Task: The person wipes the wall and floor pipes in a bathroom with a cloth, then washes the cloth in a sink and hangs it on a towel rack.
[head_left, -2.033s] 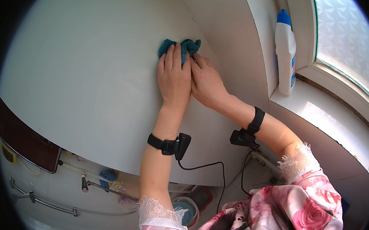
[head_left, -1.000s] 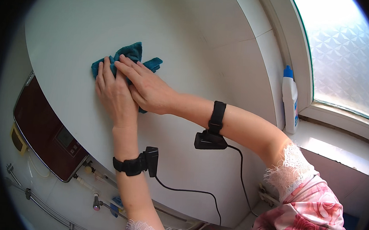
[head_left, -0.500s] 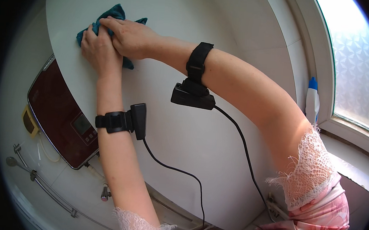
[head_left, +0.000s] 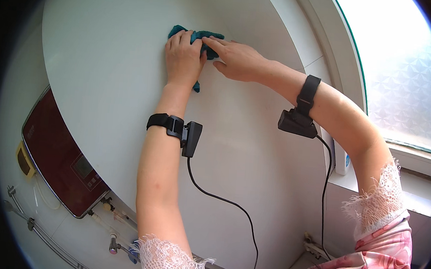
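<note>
A crumpled teal cloth (head_left: 202,34) lies against a large smooth white panel (head_left: 104,86). My left hand (head_left: 182,59) is closed over the cloth, fingers bent and pressing it to the panel; a corner of the cloth hangs out below the wrist side. Just to its right, my right hand (head_left: 240,61) has its fingers stretched out, the tips resting on the cloth's right part and the thumb held apart. Some of the cloth is hidden beneath both hands.
Black straps with small boxes and cables circle both forearms. At right is a frosted window (head_left: 409,73), with a white bottle (head_left: 342,161) by its sill. A dark red water heater (head_left: 59,148) hangs at left, above pipes, a tap and a metal rail (head_left: 44,230).
Both hands and the cloth have moved to the right across the panel. The right fingers no longer overlap the left hand as much. The view has shifted too.
</note>
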Demonstrator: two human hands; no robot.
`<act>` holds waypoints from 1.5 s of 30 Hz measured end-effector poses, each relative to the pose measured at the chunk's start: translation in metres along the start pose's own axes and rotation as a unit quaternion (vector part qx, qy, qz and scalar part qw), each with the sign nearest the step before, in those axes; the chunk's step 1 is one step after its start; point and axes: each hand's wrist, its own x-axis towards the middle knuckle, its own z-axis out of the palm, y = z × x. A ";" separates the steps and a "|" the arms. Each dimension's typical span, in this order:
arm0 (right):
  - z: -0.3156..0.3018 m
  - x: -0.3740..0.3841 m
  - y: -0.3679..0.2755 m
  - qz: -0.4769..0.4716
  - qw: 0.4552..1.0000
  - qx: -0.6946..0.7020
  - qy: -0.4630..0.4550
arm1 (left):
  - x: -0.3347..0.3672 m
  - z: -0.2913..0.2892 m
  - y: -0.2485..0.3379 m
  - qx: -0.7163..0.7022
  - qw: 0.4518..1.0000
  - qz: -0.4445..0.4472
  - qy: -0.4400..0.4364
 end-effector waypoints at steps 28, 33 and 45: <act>0.055 -0.025 -0.197 -0.263 0.959 0.089 0.057 | -0.180 -0.192 -0.005 0.152 0.967 -0.205 0.016; 0.058 -0.027 -0.153 -0.242 0.969 0.016 0.054 | -0.161 -0.146 0.014 0.158 0.960 -0.226 0.043; 0.017 -0.097 -0.009 -0.116 0.980 -0.164 0.000 | -0.132 0.029 0.166 -0.469 0.788 -0.364 0.162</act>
